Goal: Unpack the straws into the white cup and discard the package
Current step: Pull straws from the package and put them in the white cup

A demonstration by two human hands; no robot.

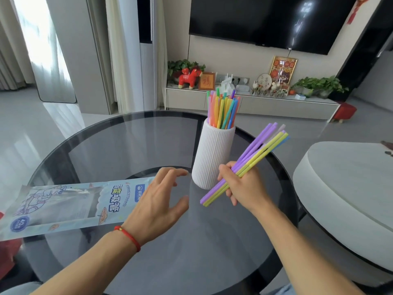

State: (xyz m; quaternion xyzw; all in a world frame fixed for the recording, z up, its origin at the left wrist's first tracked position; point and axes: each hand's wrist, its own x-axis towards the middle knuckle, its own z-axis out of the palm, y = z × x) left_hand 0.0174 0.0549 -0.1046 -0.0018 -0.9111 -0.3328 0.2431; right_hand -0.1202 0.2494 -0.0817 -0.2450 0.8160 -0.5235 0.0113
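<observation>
A tall ribbed white cup [212, 155] stands upright on the round glass table [119, 143], and several coloured straws [223, 109] stick out of its top. My right hand [242, 184], just right of the cup's base, grips a slanted bundle of purple, yellow and blue straws [258, 151] whose upper ends point up and to the right. My left hand [157, 201] hovers with fingers spread, left of the cup, above the near end of the flat pale-blue straw package [68, 204]. The package lies on the table's left side and looks empty.
A white round stool or side table [348, 188] stands close on the right. Behind the table are a low TV cabinet [265, 103] with ornaments and plants, and a wall-mounted TV [265, 20]. A red thing [8, 252] sits at the left edge.
</observation>
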